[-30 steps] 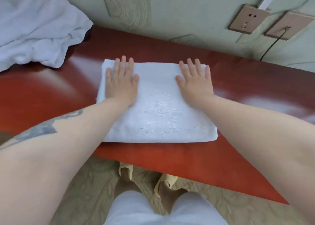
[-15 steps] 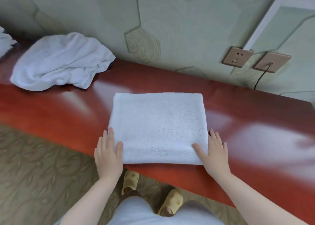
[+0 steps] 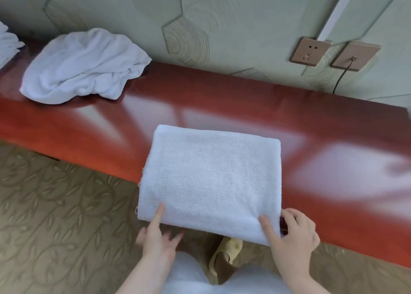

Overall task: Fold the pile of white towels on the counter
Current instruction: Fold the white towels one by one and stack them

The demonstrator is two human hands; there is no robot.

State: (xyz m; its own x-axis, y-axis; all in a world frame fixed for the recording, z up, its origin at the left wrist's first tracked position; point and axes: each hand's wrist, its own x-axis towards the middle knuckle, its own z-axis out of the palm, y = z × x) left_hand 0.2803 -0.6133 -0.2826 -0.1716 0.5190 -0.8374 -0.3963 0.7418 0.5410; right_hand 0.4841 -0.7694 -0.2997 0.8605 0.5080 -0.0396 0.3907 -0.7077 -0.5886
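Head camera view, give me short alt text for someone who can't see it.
Two hands, left hand and right hand, grip the near edge of a folded white towel overhanging a red counter. A crumpled towel pile lies far left.

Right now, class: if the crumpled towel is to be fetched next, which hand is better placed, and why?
Left. The crumpled towel lies far left on the counter. The left hand is on that side, while the right hand pinches the folded towel at its right corner.
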